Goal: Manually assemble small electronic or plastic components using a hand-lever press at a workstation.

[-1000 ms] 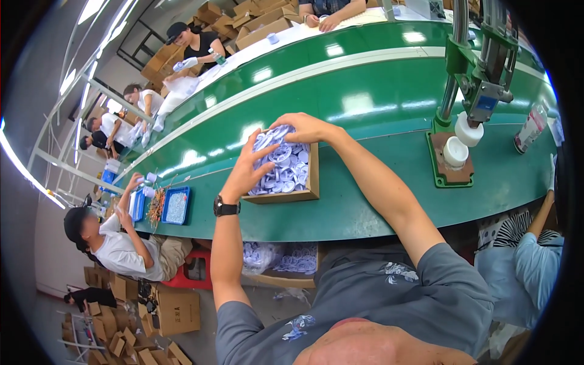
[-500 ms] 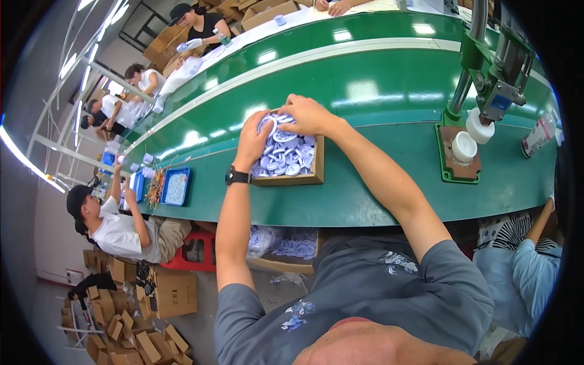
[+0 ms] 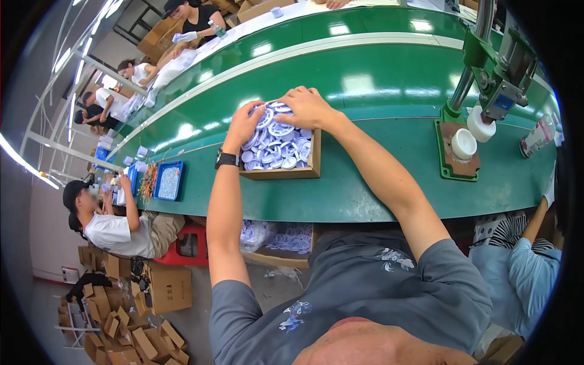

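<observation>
A blue tray (image 3: pixel 168 181) sits well left on the green surface (image 3: pixel 377 182). Nearer centre, a shallow cardboard box (image 3: pixel 304 172) of white-and-blue round discs (image 3: pixel 274 149) lies with its long side along the surface's near edge, just behind it. The left hand (image 3: pixel 244 125) and right hand (image 3: pixel 309 106) curl over the discs, pressing the heap. Bare surface stretches right to a green press (image 3: pixel 480 91).

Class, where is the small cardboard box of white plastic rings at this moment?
In the head view, the cardboard box sits centre on the green table, under both hands, left of the hand press.
</observation>
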The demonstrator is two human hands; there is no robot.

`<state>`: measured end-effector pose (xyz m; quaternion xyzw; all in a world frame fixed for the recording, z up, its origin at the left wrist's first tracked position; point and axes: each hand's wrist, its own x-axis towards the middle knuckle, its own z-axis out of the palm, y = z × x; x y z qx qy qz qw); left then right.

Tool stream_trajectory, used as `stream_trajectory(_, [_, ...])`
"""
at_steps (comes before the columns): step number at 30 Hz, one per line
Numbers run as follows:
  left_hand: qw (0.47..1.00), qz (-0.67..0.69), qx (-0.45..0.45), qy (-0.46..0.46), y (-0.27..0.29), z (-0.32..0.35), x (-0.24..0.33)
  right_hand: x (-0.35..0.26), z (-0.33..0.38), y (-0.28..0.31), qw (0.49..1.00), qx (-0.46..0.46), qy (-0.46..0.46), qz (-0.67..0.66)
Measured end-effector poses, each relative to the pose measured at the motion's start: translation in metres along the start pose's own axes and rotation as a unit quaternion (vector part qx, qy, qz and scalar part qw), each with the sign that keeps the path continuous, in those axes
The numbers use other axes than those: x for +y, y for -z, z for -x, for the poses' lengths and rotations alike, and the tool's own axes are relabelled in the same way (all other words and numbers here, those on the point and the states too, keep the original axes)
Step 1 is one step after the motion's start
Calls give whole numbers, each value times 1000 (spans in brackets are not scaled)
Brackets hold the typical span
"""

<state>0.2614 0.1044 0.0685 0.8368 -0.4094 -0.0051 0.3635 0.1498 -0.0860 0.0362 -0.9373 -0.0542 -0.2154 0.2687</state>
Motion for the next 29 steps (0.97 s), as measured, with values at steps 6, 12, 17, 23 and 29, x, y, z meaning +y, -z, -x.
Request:
stream_trajectory(6, [999, 25, -40, 6, 16, -22, -38, 2, -11, 10, 993, -65, -67, -78])
stream_trajectory(12, [994, -79, -76, 13, 11, -38, -24, 5, -3, 5, 993, 20, -19, -118])
stream_trajectory(17, [994, -77, -72, 3, -1, -44, -22, 12, -6, 6, 994, -2, -22, -108])
stream_trajectory(23, [988, 122, -70, 62, 13, -45, -26, 16, -12, 8, 985, -24, -61, -163])
stream_trajectory(29, [982, -22, -178, -52, 13, -35, 0, 18, -14, 3, 987, 36, -21, -158])
